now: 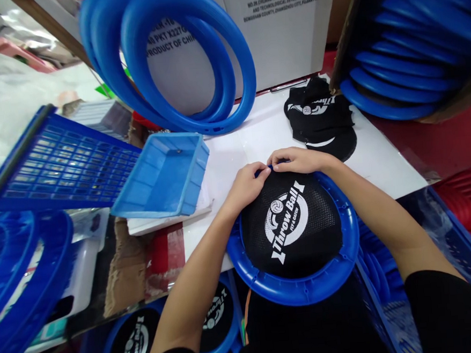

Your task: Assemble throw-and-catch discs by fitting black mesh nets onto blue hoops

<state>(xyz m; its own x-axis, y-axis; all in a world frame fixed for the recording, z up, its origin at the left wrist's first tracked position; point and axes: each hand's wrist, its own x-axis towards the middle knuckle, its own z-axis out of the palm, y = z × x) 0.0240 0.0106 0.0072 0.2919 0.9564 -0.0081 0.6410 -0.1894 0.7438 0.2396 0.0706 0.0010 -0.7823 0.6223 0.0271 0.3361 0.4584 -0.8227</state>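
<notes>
A blue plastic ring (300, 287) lies at the near edge of the white table (379, 161), with a black mesh cloth (291, 223) printed "Throw Ball" stretched over it. My left hand (246, 186) pinches the cloth's far edge against the rim, fingers closed. My right hand (297, 160) meets it at the same spot, fingers curled on the cloth edge. A pile of loose black mesh cloths (320, 119) lies just beyond my hands.
Empty blue rings (179, 57) lean on a white carton (285, 28); more rings (405, 62) fill a box at right. A blue tray (165, 176) and blue basket (57, 162) sit left. Finished discs (134, 345) lie below the table.
</notes>
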